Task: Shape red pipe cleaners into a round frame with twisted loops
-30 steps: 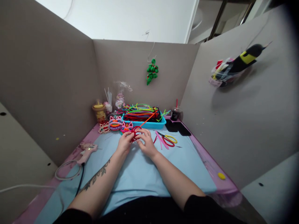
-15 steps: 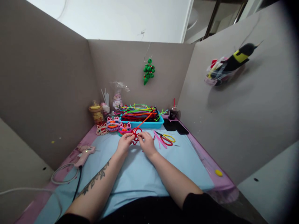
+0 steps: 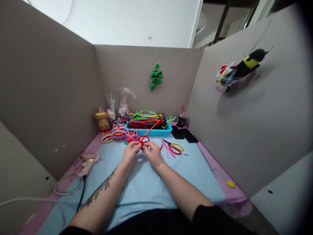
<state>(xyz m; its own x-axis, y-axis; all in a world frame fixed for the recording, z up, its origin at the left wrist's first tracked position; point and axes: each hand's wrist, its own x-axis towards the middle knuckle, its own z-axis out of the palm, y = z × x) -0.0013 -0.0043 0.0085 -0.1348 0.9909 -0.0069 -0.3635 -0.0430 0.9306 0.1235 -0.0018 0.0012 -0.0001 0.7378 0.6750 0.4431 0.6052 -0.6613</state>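
Note:
A red pipe cleaner (image 3: 144, 138), bent into loops, is held up between both hands above the blue cloth (image 3: 146, 182). My left hand (image 3: 132, 150) pinches its left side with thumb and fingertips. On the other side my right hand (image 3: 153, 153) is closed on it too, fingers bent over the lower right part. The loops stand up past the fingertips; the exact crossing of the wire is partly covered by the fingers. Just behind the hands sits a pink animal-face figure (image 3: 131, 136) with pointed ears.
A blue tray (image 3: 156, 132) full of coloured pipe cleaners stands at the back. Scissors (image 3: 176, 148) and pink strips (image 3: 168, 149) lie to the right. A pink glue gun (image 3: 89, 164) with its cable rests at left. The iced drink cup (image 3: 181, 120) is at the back right.
The red loops have turned and drawn closer together in the middle. Both hands stay pinched on them, and my right hand sits slightly lower. The whole view has shifted a little.

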